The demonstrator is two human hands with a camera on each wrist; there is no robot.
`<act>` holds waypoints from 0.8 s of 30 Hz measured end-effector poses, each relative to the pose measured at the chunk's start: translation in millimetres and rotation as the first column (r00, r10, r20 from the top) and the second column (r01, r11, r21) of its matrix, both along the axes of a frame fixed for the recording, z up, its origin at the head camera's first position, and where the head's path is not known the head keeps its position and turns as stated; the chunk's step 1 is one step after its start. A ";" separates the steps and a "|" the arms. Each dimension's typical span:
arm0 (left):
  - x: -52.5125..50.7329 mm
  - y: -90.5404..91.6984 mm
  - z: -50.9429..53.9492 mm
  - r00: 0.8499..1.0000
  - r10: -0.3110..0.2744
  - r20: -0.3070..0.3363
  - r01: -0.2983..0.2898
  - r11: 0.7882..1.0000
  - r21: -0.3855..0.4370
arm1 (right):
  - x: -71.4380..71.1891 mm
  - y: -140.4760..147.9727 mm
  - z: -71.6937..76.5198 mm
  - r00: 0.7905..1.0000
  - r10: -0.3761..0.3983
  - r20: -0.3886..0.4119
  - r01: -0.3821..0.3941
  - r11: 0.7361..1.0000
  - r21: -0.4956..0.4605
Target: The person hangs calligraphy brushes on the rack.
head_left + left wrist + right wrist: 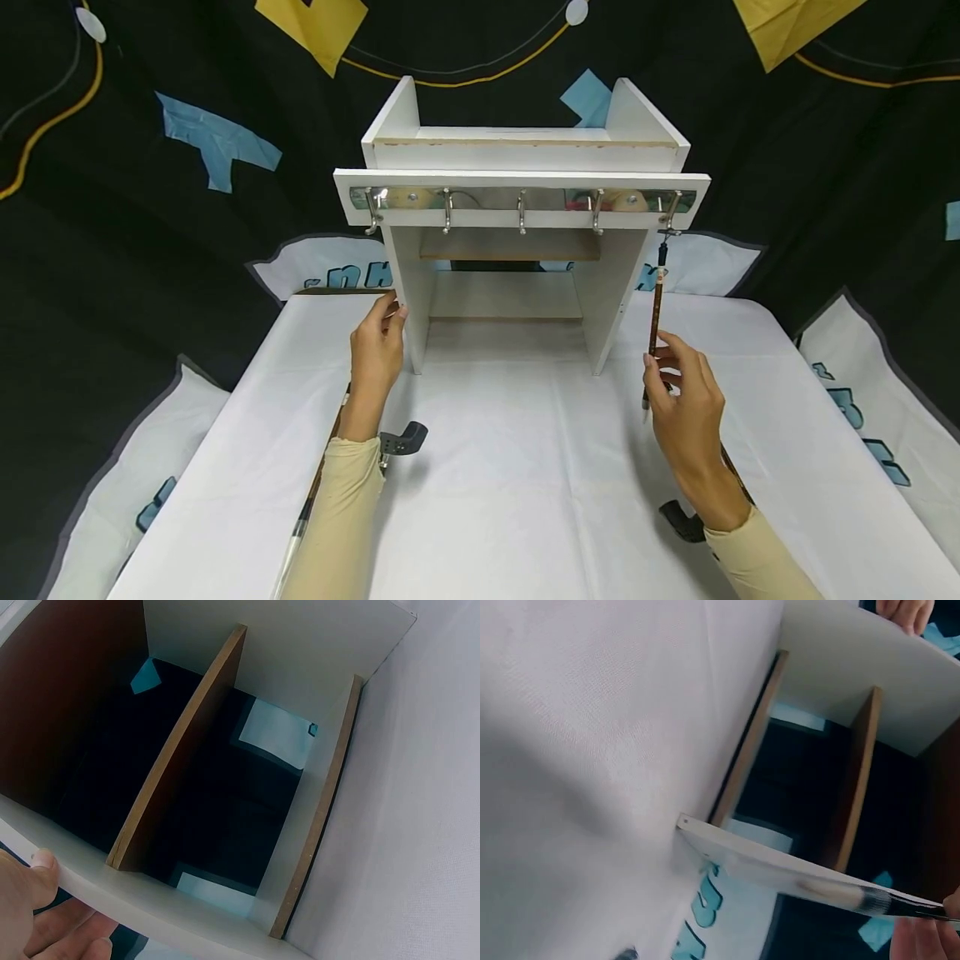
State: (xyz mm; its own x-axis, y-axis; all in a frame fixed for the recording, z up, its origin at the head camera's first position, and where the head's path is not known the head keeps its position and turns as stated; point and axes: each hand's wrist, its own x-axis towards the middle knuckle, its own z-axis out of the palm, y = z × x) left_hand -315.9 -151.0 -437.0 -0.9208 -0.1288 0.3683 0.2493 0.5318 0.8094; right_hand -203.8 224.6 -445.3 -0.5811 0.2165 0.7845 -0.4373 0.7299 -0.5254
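Observation:
A white shelf unit (pixel 506 158) stands on the table, with a row of metal hooks (pixel 522 213) along its front rail. My right hand (pixel 686 408) pinches a brown-handled brush (pixel 657 302), whose top is at the rightmost hook. In the right wrist view its pale bristles (pixel 829 891) and dark lower end lie in front of the side panel. Loosely bent, my left hand (pixel 378 342) touches the front edge of the left side panel (pixel 180 915); its thumb (pixel 45 870) is at that edge, with the other fingers outside the panel.
Another brush (pixel 324 475) lies beside my left forearm, partly hidden. A dark rod (pixel 735 471) shows behind my right wrist. White cloth (pixel 495 467) covers the tabletop. Black curtain (pixel 187 275) hangs behind, with blue tape (pixel 217 137).

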 end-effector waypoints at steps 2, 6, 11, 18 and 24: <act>0.2 0.4 0.5 1.000 -0.002 0.001 0.002 1.000 -0.003 | -5.9 -1.9 -2.7 1.000 0.009 0.012 -0.009 1.000 -0.015; 0.8 0.4 1.8 1.000 0.003 0.005 -0.003 1.000 -0.010 | -18.8 -4.4 -6.7 0.999 0.032 0.044 -0.030 0.999 -0.040; 1.7 0.6 4.2 1.000 -0.007 0.011 0.007 1.000 -0.002 | -35.9 -5.3 -9.4 0.995 0.041 0.091 -0.036 0.998 -0.054; 2.7 0.0 4.7 1.000 -0.005 0.018 0.005 1.000 -0.004 | -53.2 -6.2 -9.2 0.983 0.058 0.176 -0.045 0.996 -0.073; 2.3 -1.8 4.1 1.000 -0.004 0.023 0.004 1.000 -0.002 | -61.1 -7.4 -11.2 0.977 0.059 0.207 -0.047 0.997 -0.066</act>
